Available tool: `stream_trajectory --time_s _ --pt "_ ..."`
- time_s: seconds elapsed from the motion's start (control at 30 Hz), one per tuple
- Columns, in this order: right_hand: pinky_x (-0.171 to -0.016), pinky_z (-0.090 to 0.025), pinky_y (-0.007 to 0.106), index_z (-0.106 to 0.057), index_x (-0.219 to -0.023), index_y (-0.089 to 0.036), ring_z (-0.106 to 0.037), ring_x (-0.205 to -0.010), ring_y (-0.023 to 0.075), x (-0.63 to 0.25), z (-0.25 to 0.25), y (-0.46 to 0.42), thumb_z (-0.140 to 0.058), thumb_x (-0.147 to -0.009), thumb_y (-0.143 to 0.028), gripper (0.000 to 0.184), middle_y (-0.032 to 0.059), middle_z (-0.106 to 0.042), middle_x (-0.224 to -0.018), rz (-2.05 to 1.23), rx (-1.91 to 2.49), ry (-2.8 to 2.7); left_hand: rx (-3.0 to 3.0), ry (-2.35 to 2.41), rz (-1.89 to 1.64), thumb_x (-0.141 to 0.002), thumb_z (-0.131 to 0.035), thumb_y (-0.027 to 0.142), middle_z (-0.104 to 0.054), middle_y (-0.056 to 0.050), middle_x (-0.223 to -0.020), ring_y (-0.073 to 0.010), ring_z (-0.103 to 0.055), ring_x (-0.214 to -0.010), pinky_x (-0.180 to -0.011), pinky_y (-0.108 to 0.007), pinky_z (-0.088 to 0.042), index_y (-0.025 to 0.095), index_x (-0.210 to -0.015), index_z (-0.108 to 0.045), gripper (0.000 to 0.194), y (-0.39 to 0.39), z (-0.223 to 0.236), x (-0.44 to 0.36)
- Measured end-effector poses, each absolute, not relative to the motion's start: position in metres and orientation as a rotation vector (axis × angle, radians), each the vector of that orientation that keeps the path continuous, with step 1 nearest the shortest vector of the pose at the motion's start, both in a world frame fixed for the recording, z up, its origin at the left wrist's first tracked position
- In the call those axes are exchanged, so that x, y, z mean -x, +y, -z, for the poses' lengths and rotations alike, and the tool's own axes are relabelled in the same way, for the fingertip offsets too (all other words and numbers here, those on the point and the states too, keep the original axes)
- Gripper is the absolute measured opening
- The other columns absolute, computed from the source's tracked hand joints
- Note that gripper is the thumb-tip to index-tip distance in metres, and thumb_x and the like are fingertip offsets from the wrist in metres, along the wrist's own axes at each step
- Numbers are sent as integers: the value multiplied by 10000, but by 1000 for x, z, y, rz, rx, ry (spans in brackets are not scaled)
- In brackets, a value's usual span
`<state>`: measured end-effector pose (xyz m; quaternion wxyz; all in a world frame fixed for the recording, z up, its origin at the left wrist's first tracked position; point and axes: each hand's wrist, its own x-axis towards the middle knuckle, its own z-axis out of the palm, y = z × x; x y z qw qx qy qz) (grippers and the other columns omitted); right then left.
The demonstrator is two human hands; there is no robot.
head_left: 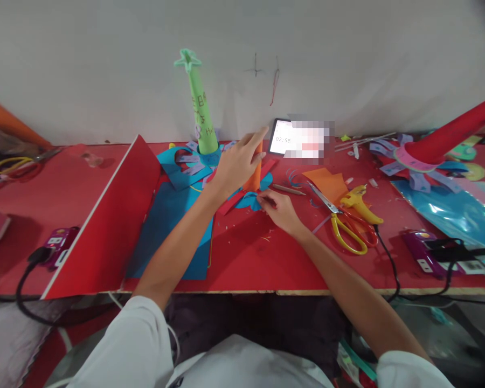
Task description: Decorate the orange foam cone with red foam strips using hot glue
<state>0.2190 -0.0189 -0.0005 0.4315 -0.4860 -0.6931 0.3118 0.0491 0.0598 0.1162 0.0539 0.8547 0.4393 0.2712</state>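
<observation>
An orange paper tube stands upright on the red table, with cut blue paper strips and red strips spread round its foot. My left hand reaches across the tube's upper part, its thumb in front and its fingers stretched beyond, gripping it. Low at the tube's foot, my right hand pinches the edge of a blue paper strip between thumb and fingers. A finished-looking green paper tube with a star on top stands to the left on a ring of blue and purple strips.
Scissors, a yellow glue gun, orange paper and a pencil lie to the right. Blue sheets and a propped red board are at left. A phone leans against the wall. Purple power strips trail cords.
</observation>
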Motion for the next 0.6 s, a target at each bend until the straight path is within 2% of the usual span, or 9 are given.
stream_trajectory --time_s 0.17,0.6 --pt "-661 -473 335 -696 -892 -231 -620 -676 189 -219 0 -19 -547 -1029 -611 431 48 -708 -797 -770 1210 -1740 -2583 1348 -826 -1077 -528 255 -666 -86 -1520 -271 -694 -1217 -982 -390 -578 342 -1632 -473 564 60 -117 -48" --pt "-645 -466 337 -694 -873 -226 -608 -656 188 -219 2 -18 -537 -1031 -633 463 49 -702 -780 -758 1224 -1751 -2604 1361 -779 -1073 -556 251 -709 -89 -1444 -274 -709 -1195 -983 -388 -576 331 -1641 -478 578 60 -119 -46"
